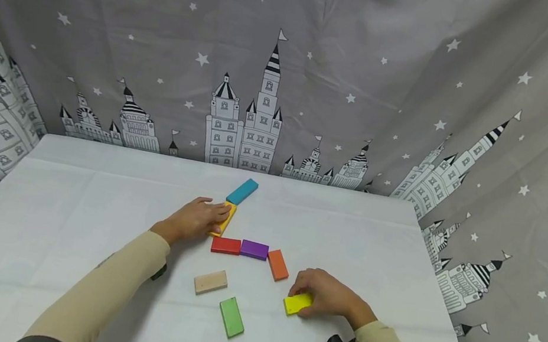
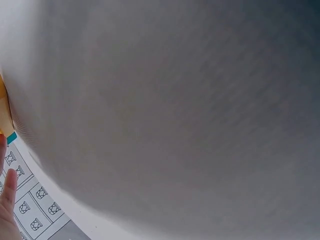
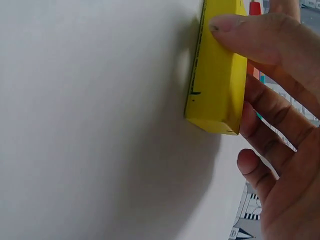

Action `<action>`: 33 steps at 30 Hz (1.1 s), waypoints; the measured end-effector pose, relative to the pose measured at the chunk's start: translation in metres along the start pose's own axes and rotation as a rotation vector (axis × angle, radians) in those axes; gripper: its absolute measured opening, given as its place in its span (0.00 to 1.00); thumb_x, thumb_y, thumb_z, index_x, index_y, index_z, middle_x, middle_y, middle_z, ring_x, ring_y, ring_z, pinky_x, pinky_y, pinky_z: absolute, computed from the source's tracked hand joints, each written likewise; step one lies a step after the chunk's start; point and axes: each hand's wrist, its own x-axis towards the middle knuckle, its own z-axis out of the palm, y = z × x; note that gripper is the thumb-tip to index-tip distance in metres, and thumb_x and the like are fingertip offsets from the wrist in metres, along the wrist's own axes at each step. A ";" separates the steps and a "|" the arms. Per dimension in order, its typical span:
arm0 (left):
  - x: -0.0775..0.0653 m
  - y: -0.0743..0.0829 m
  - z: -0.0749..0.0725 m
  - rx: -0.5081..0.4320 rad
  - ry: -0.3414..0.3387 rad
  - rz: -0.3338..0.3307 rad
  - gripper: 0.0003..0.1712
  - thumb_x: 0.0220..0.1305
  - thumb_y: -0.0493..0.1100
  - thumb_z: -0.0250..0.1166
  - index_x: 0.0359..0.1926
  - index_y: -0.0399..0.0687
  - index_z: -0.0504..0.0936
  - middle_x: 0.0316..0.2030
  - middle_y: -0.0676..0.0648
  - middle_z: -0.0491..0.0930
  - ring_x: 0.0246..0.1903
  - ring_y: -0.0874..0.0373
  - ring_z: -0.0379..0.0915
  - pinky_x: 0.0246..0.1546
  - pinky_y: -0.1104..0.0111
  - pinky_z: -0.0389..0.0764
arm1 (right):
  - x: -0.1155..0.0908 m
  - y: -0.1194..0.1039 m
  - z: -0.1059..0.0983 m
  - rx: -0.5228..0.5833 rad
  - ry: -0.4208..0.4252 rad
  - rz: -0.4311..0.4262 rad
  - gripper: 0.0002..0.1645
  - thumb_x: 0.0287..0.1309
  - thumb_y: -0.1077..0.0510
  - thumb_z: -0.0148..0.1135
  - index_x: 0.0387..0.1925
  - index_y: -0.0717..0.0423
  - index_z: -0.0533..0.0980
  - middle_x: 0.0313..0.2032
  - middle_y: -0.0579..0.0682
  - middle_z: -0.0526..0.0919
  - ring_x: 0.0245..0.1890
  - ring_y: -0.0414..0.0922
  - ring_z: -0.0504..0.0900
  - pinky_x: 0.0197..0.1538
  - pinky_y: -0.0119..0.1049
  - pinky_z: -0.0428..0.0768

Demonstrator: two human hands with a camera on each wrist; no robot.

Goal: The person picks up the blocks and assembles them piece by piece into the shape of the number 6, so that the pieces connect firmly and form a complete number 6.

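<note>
My left hand [image 1: 195,219] is at an amber-yellow block [image 1: 227,221], its fingers over the block's left side and the thumb near the lower end. In the left wrist view only a sliver of this block and parts of fingers show at the edge. My right hand [image 1: 327,294] pinches a bright yellow block [image 3: 215,75], thumb on one face and fingers behind it; the little finger stands off it. A blue block [image 1: 242,191] meets the amber one's far end. Near its lower end, a red block [image 1: 226,246] and a purple block [image 1: 254,250] lie end to end.
An orange block [image 1: 277,265] slants off the purple one's right end. Nearer me lie a plain wooden block [image 1: 210,282] and a green block [image 1: 231,317]. The white-covered table [image 1: 88,189] ends at a grey curtain [image 1: 167,28] printed with castles and stars.
</note>
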 end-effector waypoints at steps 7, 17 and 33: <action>0.003 -0.002 0.002 0.033 -0.024 -0.033 0.33 0.65 0.49 0.61 0.67 0.39 0.67 0.68 0.42 0.64 0.67 0.47 0.60 0.68 0.49 0.57 | 0.012 -0.009 0.004 -0.052 0.013 -0.014 0.17 0.45 0.55 0.76 0.41 0.48 0.85 0.35 0.33 0.78 0.38 0.33 0.71 0.49 0.31 0.74; 0.004 -0.001 0.001 0.034 -0.023 -0.034 0.33 0.65 0.49 0.60 0.67 0.39 0.66 0.68 0.42 0.64 0.68 0.47 0.60 0.68 0.49 0.57 | 0.029 -0.022 0.005 -0.098 0.013 -0.009 0.18 0.46 0.54 0.75 0.43 0.48 0.84 0.35 0.34 0.77 0.39 0.34 0.70 0.50 0.30 0.73; 0.004 0.000 0.003 0.030 -0.037 -0.051 0.33 0.65 0.49 0.61 0.67 0.40 0.66 0.68 0.42 0.64 0.68 0.47 0.59 0.68 0.49 0.57 | 0.048 -0.031 0.003 -0.215 0.007 -0.129 0.17 0.47 0.49 0.76 0.41 0.47 0.86 0.32 0.35 0.77 0.36 0.33 0.69 0.45 0.25 0.68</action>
